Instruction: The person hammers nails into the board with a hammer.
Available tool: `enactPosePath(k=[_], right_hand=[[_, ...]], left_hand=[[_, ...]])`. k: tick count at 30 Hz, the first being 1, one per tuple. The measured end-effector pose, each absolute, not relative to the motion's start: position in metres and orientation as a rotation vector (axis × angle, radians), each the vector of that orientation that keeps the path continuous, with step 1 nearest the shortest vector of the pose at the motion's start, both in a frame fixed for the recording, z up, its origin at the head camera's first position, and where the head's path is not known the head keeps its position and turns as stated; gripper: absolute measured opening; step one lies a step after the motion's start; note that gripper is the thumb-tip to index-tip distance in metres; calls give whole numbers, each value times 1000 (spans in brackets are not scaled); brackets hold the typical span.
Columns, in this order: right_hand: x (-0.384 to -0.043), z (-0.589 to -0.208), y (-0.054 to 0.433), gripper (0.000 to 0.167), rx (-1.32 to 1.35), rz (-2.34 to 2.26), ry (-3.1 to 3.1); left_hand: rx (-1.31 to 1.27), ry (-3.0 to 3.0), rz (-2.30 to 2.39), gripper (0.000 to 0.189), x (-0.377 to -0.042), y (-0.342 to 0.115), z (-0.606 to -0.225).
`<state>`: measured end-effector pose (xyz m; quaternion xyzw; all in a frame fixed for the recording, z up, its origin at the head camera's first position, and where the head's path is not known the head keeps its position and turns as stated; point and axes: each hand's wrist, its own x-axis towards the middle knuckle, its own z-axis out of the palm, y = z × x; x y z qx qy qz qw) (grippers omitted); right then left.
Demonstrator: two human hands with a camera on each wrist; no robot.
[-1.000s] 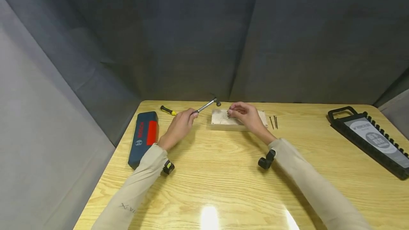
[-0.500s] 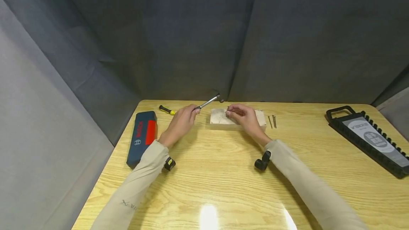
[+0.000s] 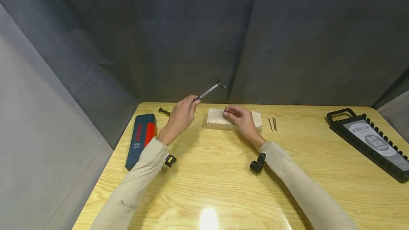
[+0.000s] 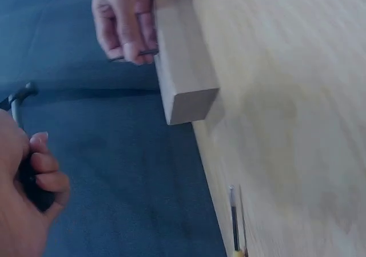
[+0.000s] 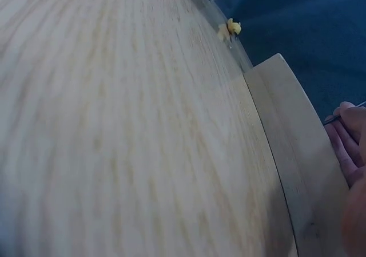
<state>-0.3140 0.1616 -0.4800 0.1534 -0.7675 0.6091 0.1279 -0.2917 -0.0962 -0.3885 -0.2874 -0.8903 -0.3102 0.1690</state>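
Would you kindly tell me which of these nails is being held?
The nail pinched by the right hand, upright over the wooden block; the loose nails right of the block lie untouched on the table.

Wooden table (image 3: 204, 176), blue case (image 3: 138, 138), small tool (image 3: 164, 111), block (image 3: 220, 126), nails (image 3: 274, 125), black rack (image 3: 370, 143)

I'm in a workshop-style booth, dark cloth drapes (image 3: 179, 38) behind my wood-grain surface (image 3: 204, 180), Bosch case (image 3: 135, 137), loose nails (image 3: 274, 125), my hammer (image 3: 209, 91) up!
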Motion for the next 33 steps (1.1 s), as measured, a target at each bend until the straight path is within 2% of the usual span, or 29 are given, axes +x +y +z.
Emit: enactPosePath(k=[6,18,28,33], right_hand=[[-311,-476,164,19,460,1736,-2257],[-292,-449,161,22,480,1777,-2303],[-293,-449,161,23,466,1790,-2329],[-304,-463,164,23,478,1785,-2318]], left_hand=[[-888,-2670,-691,20,-288,-98,-404],[-882,-2652,-703,20,-288,-105,-408],[-885,-2683,-719,25,-290,-101,-410],[-896,-2686,-706,24,-292,-100,-406]])
